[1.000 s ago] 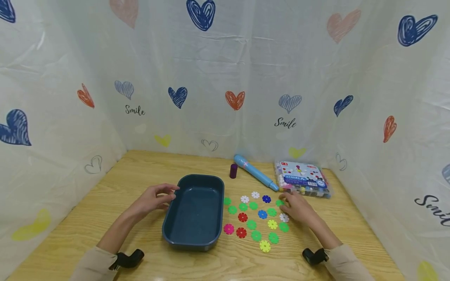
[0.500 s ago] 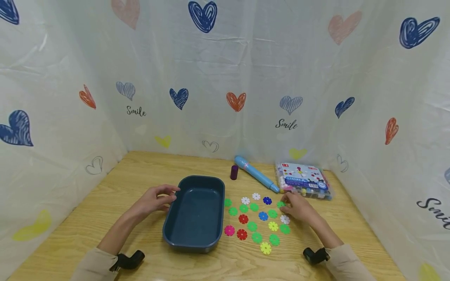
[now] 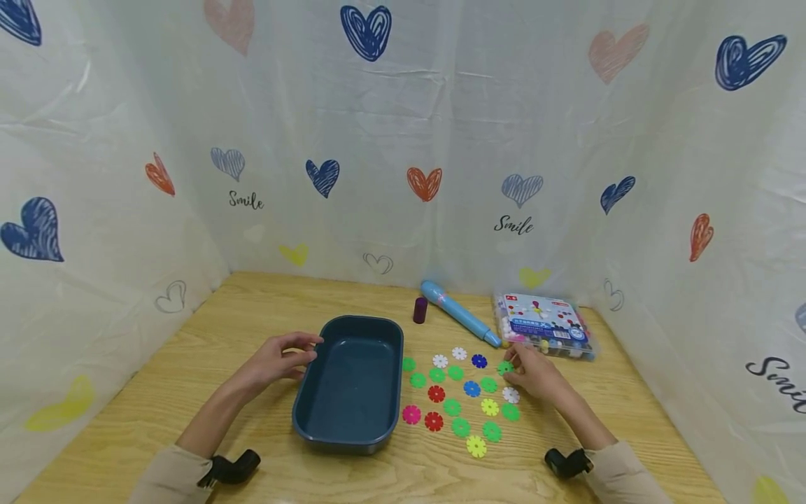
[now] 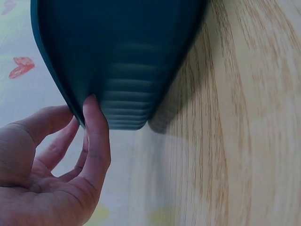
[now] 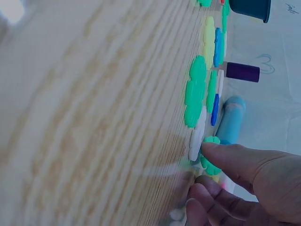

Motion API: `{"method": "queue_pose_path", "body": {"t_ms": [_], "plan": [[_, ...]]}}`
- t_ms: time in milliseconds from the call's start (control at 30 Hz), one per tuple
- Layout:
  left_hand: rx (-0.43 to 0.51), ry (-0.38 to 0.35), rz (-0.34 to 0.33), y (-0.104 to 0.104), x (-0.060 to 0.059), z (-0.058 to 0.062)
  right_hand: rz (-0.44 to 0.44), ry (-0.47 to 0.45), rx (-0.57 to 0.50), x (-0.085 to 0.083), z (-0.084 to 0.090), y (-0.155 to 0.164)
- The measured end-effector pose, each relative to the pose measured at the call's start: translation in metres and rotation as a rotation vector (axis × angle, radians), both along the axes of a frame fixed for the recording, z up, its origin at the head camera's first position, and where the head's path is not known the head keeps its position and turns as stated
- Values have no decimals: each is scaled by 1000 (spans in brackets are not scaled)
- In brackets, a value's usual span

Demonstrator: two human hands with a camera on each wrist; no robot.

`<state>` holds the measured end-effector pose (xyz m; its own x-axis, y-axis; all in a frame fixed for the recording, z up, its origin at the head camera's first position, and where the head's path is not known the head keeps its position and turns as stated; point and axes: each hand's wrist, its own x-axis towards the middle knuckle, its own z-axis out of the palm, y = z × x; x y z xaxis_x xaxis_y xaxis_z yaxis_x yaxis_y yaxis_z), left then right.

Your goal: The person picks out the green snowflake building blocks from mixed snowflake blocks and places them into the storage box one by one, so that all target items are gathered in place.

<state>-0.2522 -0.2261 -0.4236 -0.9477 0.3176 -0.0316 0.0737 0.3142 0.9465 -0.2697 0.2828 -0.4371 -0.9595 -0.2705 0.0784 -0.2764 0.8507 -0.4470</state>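
Observation:
A dark blue plastic basin (image 3: 352, 378) stands left of centre. My left hand (image 3: 277, 360) is at its left side, and in the left wrist view the fingers (image 4: 96, 136) hold the basin wall (image 4: 127, 61) near the rim. To the right, notched flower-shaped plastic discs in several colours lie on the table, such as a yellow disc (image 3: 476, 446) and a red disc (image 3: 434, 421). At their far right my right hand (image 3: 535, 371) pinches a green disc (image 5: 211, 155) between thumb and finger. That disc is tilted up from the table, partly behind the thumb.
A clear box of small coloured parts (image 3: 544, 325) lies beyond the right hand. Beside it are a light blue marker-shaped tube (image 3: 460, 311) and a dark purple cylinder (image 3: 420, 310). A white curtain with hearts (image 3: 466, 140) hangs behind the wooden table (image 3: 264, 301).
The right thumb and finger have closed on the green disc and tilted it up. The left hand and basin stay in place; the head view has shifted slightly.

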Motion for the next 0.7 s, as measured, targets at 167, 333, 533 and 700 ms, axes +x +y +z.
{"method": "queue_pose_path", "body": {"t_ms": [167,333,533,700], "plan": [[3,-4,0,0,-1,-1,5,5,-28,-1,-1,0],[18,-9,-1,0,0,-3,9,19,-30,0,-1,0],[40,-34,-2,1,1,-3,10,18,-37,-1,1,1],[51,-35,-2,1,1,-1,36,65,-47,-2,7,1]]}}
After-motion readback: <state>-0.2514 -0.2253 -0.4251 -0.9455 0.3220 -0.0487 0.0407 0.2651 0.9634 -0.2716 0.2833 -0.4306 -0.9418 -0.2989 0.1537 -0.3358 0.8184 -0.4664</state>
